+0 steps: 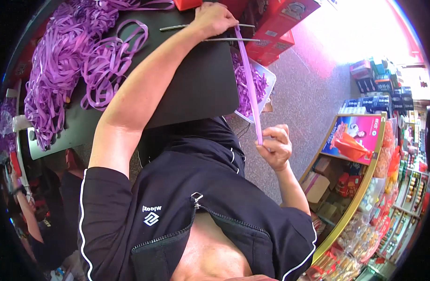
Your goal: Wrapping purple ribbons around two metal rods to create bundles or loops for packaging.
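Note:
A purple ribbon [249,77] is stretched taut between my two hands. My right hand [275,147] pinches its lower end, out over the floor beside my lap. At the ribbon's upper end, my left hand [215,19] is closed with its fingertips on it, at the far right corner of the dark table [196,84]. Two thin metal rods [240,40] stick out past the table's edge under my left hand. A big tangled heap of purple ribbons [60,70] covers the left part of the table. Below the stretched ribbon stands a white bin [269,82] holding more purple pieces.
Red boxes [283,21] are stacked beyond the table's right corner. To the right stands a wooden display case [339,187] with packaged goods, and stocked shelves [409,187] behind it. Another person's arm [28,210] shows at the far left, beside more purple ribbon.

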